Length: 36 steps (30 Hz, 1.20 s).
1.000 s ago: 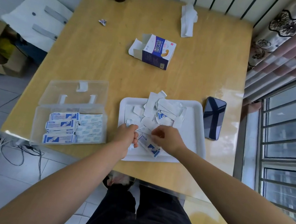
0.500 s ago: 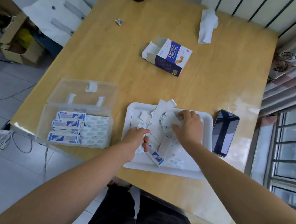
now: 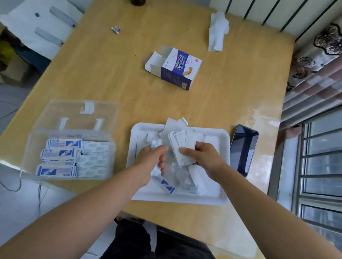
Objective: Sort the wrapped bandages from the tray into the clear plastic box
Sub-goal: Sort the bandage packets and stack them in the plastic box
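Over the white tray, the right hand pinches a fanned bunch of wrapped bandages while the left hand curls around a few more, mostly hidden in its fist, with the clear plastic box of stacked bandages to its left, their blue print unreadable.

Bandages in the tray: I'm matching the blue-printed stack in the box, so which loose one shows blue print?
The bandage at the tray's near edge, just below the left hand. It has bold blue marks, while the others lying there look plain white.
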Tool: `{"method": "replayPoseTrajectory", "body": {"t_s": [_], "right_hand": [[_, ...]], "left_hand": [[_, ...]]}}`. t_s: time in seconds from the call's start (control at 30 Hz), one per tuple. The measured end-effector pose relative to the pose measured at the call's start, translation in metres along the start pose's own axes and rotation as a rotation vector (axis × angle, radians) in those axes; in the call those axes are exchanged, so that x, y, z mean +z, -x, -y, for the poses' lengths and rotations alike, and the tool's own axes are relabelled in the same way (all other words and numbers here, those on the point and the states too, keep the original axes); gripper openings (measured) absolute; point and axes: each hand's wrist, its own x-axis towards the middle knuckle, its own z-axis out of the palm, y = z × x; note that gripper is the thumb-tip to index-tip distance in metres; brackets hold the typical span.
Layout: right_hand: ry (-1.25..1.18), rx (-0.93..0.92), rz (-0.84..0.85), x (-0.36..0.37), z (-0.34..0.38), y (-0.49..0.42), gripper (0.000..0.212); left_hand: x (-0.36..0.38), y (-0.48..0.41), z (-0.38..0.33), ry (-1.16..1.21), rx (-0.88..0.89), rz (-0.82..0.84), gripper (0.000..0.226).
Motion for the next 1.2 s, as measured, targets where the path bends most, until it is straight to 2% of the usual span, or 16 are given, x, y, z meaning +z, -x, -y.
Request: {"method": "replayPoseTrajectory", "body": {"t_s": [0.1, 0.27, 0.43, 0.63, 0.8, 0.93, 1.07, 1.2], "right_hand": [[-0.021, -0.004, 0.121, 0.004, -0.005, 0.004, 0.028], [-0.088, -0.02, 0.044, 0.005, -0.008, 0.005, 0.025], [-0.037, -0.018, 0.116, 0.009, -0.008, 0.008, 0.023], [-0.038, -0.063, 0.003, 0.01, -0.007, 0.009, 0.009], [-0.221, 0.049, 0.166, 0.007, -0.005, 0.014, 0.016], [-0.159, 0.142, 0.3, 0.008, -0.006, 0.015, 0.029], [-0.173, 0.158, 0.336, 0.01, 0.002, 0.02, 0.014], [-0.194, 0.107, 0.301, 0.01, 0.002, 0.018, 0.012]], "left_hand": [[0.007, 0.007, -0.003, -0.034, 0.102, 0.034, 0.013], [0.002, 0.01, -0.004, -0.056, 0.171, 0.006, 0.016], [0.002, 0.012, -0.002, -0.063, 0.182, -0.015, 0.011], [0.003, 0.011, 0.0, -0.054, 0.184, 0.041, 0.012], [-0.003, 0.008, -0.003, -0.02, 0.135, 0.018, 0.018], [0.0, 0.012, -0.006, 0.07, 0.105, 0.079, 0.03], [0.002, 0.014, -0.008, 0.097, 0.121, 0.115, 0.033], [-0.001, 0.013, -0.007, 0.109, 0.121, 0.137, 0.027]]}}
